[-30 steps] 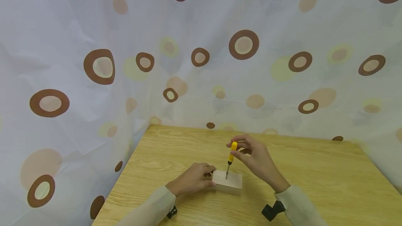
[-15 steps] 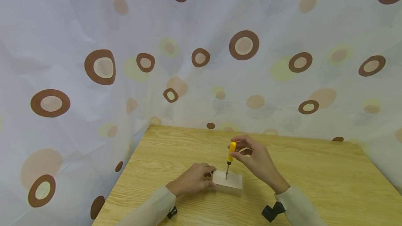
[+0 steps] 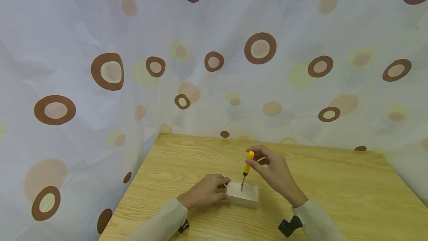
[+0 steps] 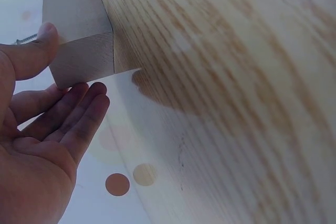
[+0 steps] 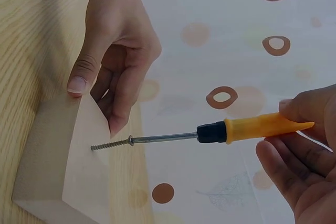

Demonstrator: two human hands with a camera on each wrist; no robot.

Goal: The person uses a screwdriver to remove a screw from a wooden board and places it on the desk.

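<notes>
A pale wooden block lies on the table, steadied by my left hand. Thumb and fingers pinch its left end, the thumb on the near side and the fingertips at the far corner. A threaded screw stands partway in the block's top face. The tip of a yellow-handled screwdriver meets the screw head, its shaft in line with the screw. My right hand pinches the yellow handle between thumb and fingers, above the block. In the left wrist view the screw is mostly hidden behind my thumb.
The wood-grain table extends to both sides of the block. A pale curtain with brown ring and spot prints closes off the back and left. Black wrist mounts sit under the sleeves.
The screwdriver handle tips slightly left, then back right, as the right fingers shift on it. The left hand and the block stay in place.
</notes>
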